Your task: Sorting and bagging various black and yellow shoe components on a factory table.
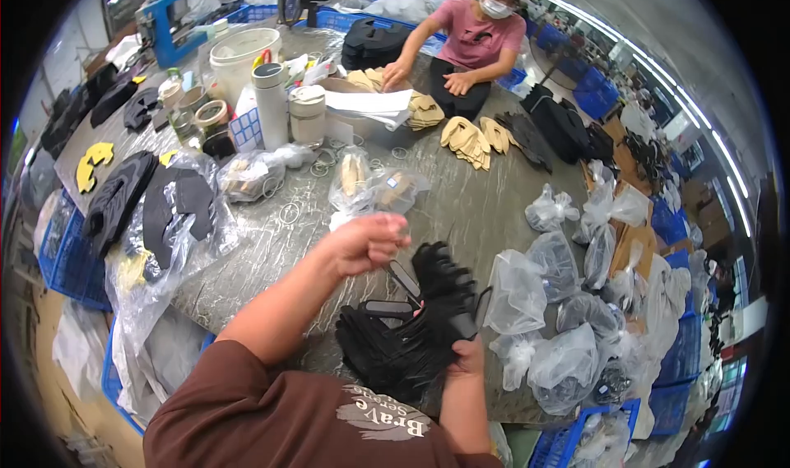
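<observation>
My right hand [467, 358] grips an upright bundle of black gloves [444, 283] near its lower end, and the fingers are mostly hidden behind it. More black gloves [383, 353] lie in a pile against my body, just left of that hand. Above the table, up and left of the bundle, my left hand [374, 239] is closed with its fingers curled in. Whatever it may hold is too small to make out. Beyond it lie clear plastic bags with tan pieces inside [354, 176], and thin pale rings [290, 213] are scattered on the tabletop.
Several tied clear bags [564, 361] crowd the right side. A white bucket [245, 53], a steel flask [270, 98] and jars stand at the back left. Opposite, a masked person [481, 36] handles tan pieces [467, 141]. Black cut pieces [123, 196] lie left.
</observation>
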{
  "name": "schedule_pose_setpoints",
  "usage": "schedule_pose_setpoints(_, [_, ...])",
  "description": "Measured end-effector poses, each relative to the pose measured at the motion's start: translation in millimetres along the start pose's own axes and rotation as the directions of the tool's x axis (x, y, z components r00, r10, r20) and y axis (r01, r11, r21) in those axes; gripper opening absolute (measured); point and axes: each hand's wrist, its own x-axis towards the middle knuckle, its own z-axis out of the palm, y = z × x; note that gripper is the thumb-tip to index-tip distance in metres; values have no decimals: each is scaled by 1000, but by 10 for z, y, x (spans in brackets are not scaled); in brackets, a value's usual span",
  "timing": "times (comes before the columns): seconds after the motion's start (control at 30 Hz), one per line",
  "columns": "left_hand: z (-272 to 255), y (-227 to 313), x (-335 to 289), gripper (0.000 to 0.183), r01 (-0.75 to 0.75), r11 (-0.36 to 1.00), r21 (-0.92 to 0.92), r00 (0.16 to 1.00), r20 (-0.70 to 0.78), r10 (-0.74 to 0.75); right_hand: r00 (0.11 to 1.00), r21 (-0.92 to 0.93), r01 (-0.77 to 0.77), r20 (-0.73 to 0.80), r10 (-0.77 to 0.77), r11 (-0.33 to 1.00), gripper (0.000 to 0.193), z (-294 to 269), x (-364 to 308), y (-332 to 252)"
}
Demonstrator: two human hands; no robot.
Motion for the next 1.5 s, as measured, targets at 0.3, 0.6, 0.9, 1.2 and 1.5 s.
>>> schedule_pose_setpoints(0.3, [1091, -172, -704, 46, -686, -302, 662, 722, 567, -396, 826, -920, -110, -296, -479, 377, 71, 176, 168, -242])
schedule_pose_setpoints(0.6, [350, -654, -51, 9, -462, 390, 797, 873, 330, 359, 872, -109, 319, -356, -337, 941, 78, 245, -373, -340])
schedule_pose_setpoints(0.9, [1835, -1801, 570, 28, -862, -231, 452, 490, 859, -147, 462, -301, 791, -278, -842, 533, 87, 85, -2090, -610])
schedule_pose_setpoints(1.2, [1663, -2099, 1615, 6, -442, 64, 895, 855, 399, 331, 65, -486, 840, -355, -932, 244, 78, -185, -3124, -387])
schedule_pose_setpoints(1.5, [1647, -1386, 1398, 20, -270, 148, 951, 850, 307, -427, 227, -358, 844, -435, -871, 399, 84, -387, -2903, -452])
